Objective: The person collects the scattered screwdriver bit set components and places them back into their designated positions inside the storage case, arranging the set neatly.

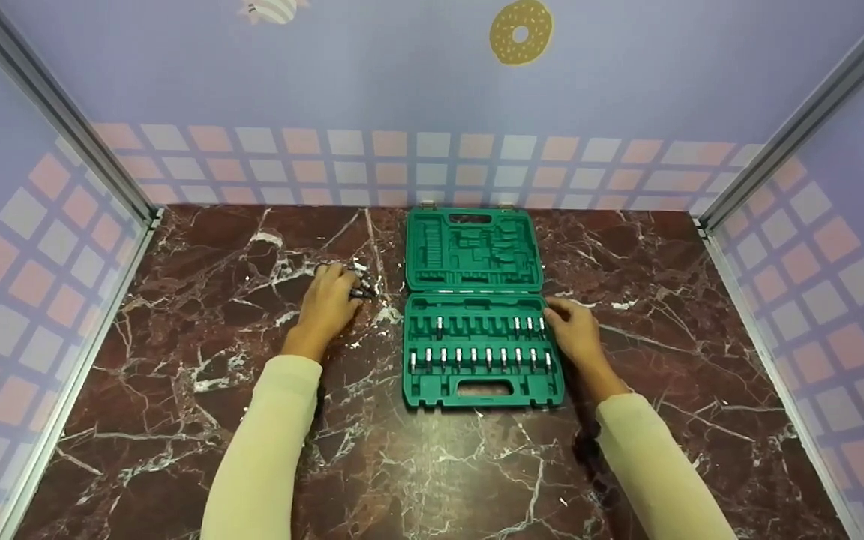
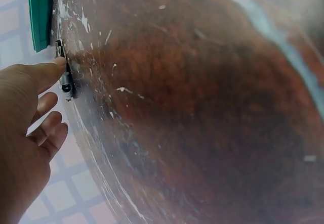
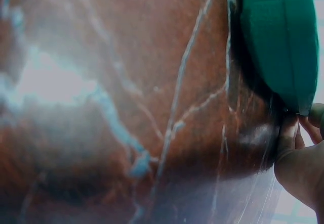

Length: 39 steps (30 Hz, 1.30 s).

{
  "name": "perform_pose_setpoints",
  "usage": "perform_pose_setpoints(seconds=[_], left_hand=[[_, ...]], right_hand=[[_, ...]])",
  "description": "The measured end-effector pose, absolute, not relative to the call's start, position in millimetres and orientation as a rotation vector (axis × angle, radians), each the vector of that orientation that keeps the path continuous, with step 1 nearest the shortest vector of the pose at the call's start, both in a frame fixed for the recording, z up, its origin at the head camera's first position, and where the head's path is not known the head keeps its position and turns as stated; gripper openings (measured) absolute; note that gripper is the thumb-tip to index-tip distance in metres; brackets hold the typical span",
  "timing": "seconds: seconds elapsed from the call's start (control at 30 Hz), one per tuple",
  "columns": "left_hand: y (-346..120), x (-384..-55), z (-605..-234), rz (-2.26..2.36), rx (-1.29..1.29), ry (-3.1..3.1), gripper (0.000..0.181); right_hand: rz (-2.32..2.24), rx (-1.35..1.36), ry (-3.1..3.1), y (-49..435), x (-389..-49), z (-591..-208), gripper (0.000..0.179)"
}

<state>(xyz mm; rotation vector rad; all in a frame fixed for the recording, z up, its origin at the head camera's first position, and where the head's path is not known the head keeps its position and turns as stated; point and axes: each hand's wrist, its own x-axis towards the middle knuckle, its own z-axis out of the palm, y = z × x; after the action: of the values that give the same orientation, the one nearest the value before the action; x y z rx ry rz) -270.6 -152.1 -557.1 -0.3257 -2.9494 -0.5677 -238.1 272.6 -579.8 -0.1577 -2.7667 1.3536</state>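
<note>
A green plastic socket case lies unfolded on the table, with a row of silver sockets in its lower half and a few more above them. My right hand holds the case's right edge near the hinge, thumb and fingers at the rim; the right wrist view shows the fingertips against the green case wall. Left of the case, my left hand has small dark and silver metal pieces between thumb and fingers. In the left wrist view the thumb presses these socket-like pieces; the index fingertip is hidden.
The table is dark red, marble-patterned and glossy. The case's upper half leans back with vacant moulded recesses. A lilac wall with pink and white squares closes off the back, and panels stand on both sides.
</note>
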Motion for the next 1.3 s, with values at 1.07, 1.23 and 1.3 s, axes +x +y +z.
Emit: perform_pose_setpoints(seconds=[1.07,1.23,1.3], left_hand=[[-150.9,-266.0,-563.1,-0.756,-0.375,-2.927,0.012],[-149.3,-264.3,-564.3,-0.933,-0.345,-2.865,0.01],[-147.8,-263.2,-564.5,-1.005,-0.317,-2.845,0.009]], right_hand=[[1.318,-0.139,-2.773,272.4,-237.4,-579.7,0.032],[1.34,-0.155,-2.77,272.4,-236.6,-579.1,0.032],[1.346,-0.155,-2.77,272.3,-236.5,-578.9,0.032]])
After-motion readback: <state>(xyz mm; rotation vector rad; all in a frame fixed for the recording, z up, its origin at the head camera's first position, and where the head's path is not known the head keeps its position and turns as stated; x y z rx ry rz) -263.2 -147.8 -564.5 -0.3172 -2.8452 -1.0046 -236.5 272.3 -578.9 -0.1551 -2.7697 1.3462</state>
